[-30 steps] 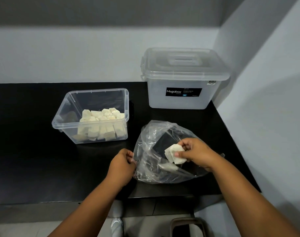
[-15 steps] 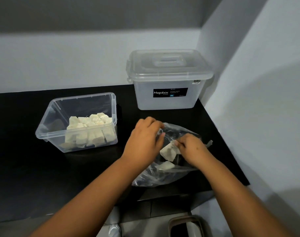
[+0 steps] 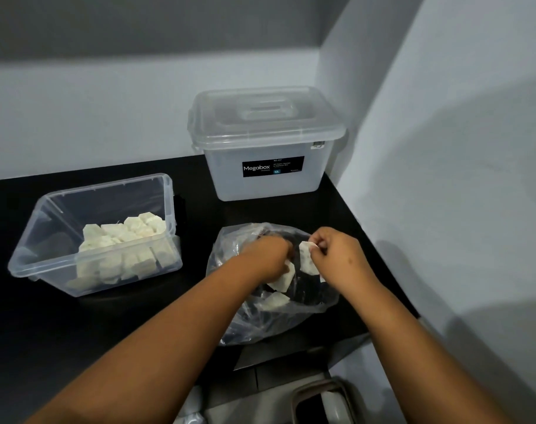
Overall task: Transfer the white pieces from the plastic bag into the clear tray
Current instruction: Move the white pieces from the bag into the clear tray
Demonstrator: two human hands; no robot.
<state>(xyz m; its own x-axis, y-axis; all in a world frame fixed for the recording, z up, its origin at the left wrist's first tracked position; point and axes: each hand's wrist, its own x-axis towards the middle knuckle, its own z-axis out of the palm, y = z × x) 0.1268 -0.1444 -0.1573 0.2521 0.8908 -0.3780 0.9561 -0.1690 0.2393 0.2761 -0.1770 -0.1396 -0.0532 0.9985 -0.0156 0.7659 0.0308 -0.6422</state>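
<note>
Both our hands work inside the crinkly plastic bag (image 3: 260,319): left hand (image 3: 268,255) and right hand (image 3: 337,255) each pinch flat white pieces (image 3: 307,261)

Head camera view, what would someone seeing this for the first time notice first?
Both hands meet over the plastic bag at centre: the left hand and the right hand each hold a white piece. To the left, the clear tray already holds a pile of pieces; a lidded Megabox bin stands behind.
</note>
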